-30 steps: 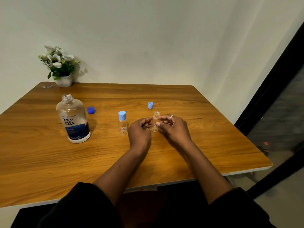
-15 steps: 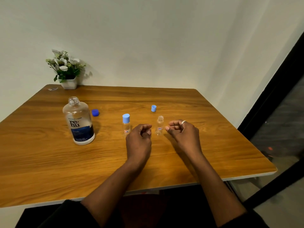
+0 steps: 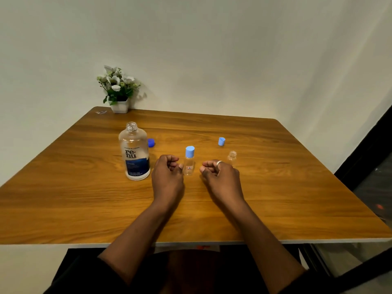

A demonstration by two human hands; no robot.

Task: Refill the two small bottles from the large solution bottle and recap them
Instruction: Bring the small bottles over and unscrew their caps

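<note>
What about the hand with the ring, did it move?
Yes. The right hand let go of the open small bottle and slid left, toward the capped small bottle.

Wall: plain off-white wall [image 3: 212, 49], far and right, evenly lit.
Table: wooden table [image 3: 84, 198] with a pale near edge.
Far left corner: white flower pot [image 3: 119, 106] with white flowers.
Right: dark frame [image 3: 364, 149].
</note>
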